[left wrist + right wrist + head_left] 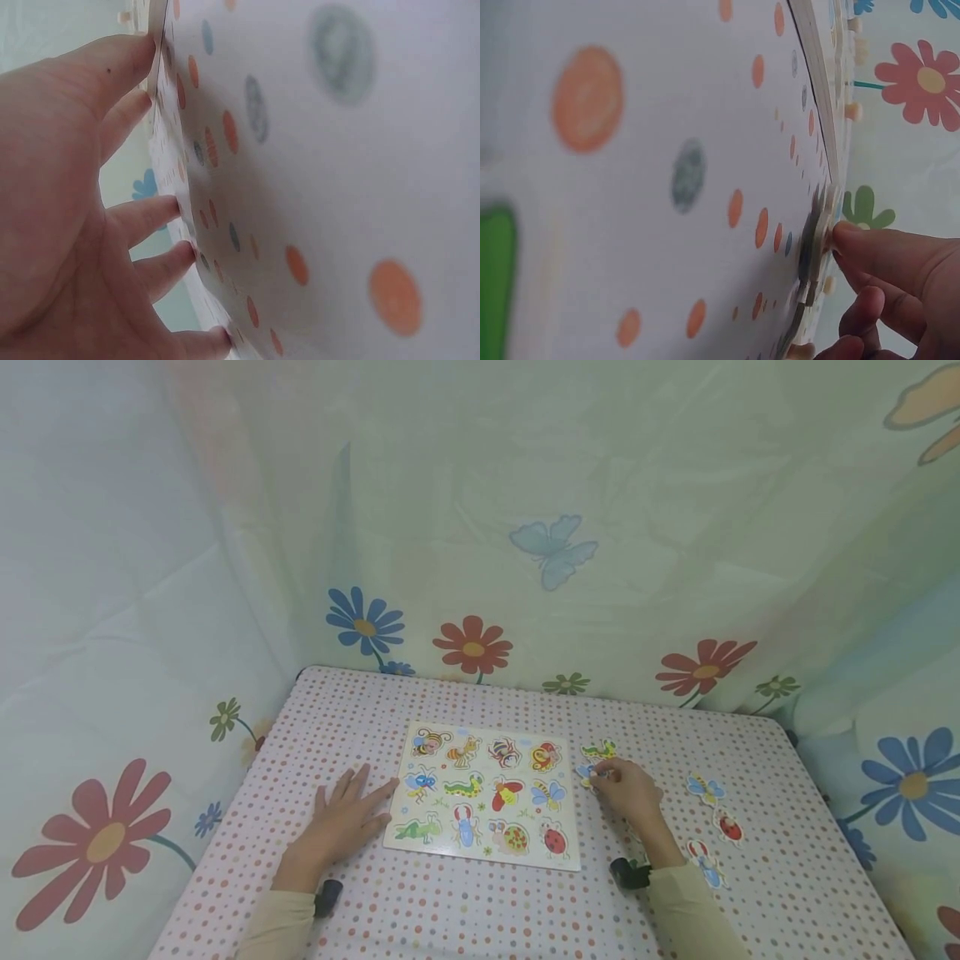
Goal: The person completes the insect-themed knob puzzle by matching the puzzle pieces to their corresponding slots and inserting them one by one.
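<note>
Head view: a person in pale sleeves works over a puzzle board [483,762] of colorful insects, lying near the middle of a dotted tablecloth [337,714]. The left hand [341,822] lies with fingers spread and relaxed, the thumb and forefinger touching the board's left edge, the other fingertips on the cloth. Just beyond the right edge, the right hand [630,789] pinches a blue piece [585,773] between thumb and finger; whether that piece touches the cloth I cannot tell. A caterpillar piece [598,749] sits just beyond it on the far side. Farther right, a blue-winged piece [707,789] lies farthest from the person, a ladybird piece [730,827] comes next, and a stag beetle piece [705,864] is nearest. A green piece [641,865] is partly hidden by the dark camera [626,873] on the right wrist. Behind, a pale curtain [435,527] carries printed flowers and a blue butterfly [555,550].
</note>
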### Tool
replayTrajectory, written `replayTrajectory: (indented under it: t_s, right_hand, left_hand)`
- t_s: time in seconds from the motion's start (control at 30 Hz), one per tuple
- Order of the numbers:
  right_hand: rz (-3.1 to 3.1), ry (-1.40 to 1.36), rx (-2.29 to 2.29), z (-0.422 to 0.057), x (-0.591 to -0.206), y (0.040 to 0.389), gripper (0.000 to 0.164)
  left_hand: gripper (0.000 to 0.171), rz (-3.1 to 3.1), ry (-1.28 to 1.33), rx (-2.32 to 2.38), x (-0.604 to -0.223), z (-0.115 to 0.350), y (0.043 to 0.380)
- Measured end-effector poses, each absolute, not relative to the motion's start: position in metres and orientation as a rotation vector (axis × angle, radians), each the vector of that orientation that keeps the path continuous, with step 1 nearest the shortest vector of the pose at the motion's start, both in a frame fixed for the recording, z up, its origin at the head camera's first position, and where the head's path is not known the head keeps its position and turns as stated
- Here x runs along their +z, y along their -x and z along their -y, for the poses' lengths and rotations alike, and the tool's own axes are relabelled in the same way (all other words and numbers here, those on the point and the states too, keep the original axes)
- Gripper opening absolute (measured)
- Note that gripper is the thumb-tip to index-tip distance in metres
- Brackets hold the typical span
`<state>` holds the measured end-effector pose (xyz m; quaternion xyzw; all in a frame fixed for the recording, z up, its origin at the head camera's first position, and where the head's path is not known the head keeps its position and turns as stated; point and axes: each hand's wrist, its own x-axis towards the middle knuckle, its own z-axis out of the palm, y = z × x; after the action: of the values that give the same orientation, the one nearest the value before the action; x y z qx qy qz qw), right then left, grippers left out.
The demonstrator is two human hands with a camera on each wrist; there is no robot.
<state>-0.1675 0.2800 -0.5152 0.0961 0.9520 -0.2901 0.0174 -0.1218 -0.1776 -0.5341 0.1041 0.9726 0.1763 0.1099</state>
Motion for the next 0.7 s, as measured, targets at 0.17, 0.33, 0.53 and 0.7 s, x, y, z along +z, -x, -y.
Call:
replayTrajectory:
  t_s: [0.17,0.33,0.53,0.7]
  right_hand:
    - [-2.976,-0.280,-0.921,-0.278,-0.512,0.167,0.029]
    - [-2.996,-0.219,-0.940,-0.269,-0.504,0.165,0.028]
    - [-3.011,-0.075,-1.004,-0.255,-0.498,0.163,0.023]
    - [-3.007,-0.022,-1.034,-0.240,-0.499,0.164,0.019]
  left_hand:
    - [0.056,-2.863,-0.303,0.502,-0.534,0.177,0.122]
    - [0.056,-2.873,-0.304,0.491,-0.535,0.177,0.122]
    - [0.056,-2.876,-0.308,0.502,-0.534,0.177,0.120]
    - [0.056,-2.877,-0.314,0.511,-0.532,0.177,0.120]
